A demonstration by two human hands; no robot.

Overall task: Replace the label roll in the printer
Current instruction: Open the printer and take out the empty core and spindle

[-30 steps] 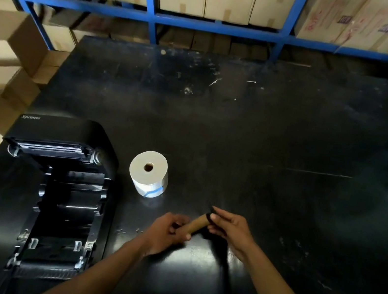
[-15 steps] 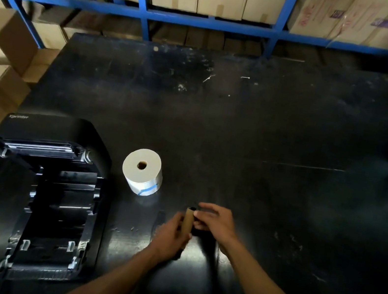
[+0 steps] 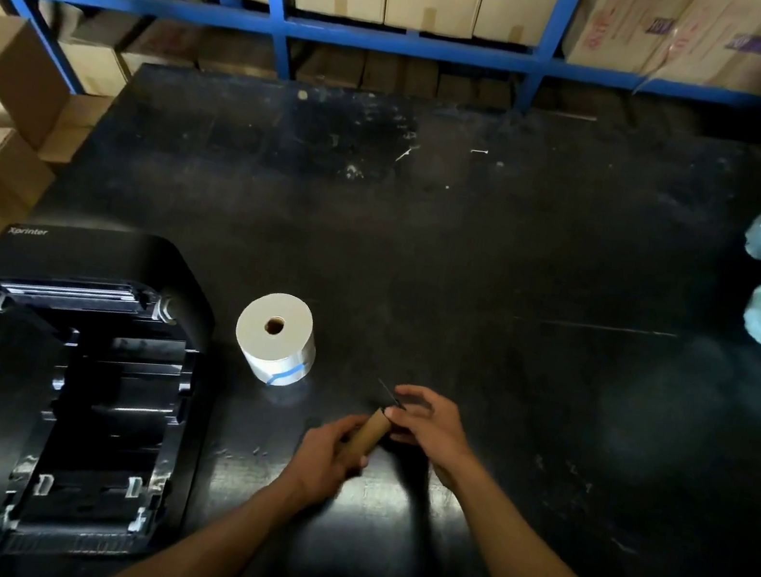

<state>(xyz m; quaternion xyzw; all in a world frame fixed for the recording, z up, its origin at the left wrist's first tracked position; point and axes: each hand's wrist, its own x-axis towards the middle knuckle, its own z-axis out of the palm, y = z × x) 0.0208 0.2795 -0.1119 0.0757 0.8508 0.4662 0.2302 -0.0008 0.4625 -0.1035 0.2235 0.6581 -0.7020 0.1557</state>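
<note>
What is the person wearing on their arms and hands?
Nothing that shows. Both forearms are bare right down to the bottom edge of the picture, with no sleeves in view. The left hand and the right hand have no gloves, and no watch, ring or bracelet can be seen.

Two bare arms come up from the bottom edge. No sleeve covers either forearm as far as they show, and neither wrist has a watch or band on it. The left hand (image 3: 329,452) is small and rounded, with its fingers curled in. The right hand (image 3: 428,426) looks wider, with its fingers bent and its knuckles on top. There are no gloves and no rings to see. The light is dim, so small marks are too hard to make out.
</note>
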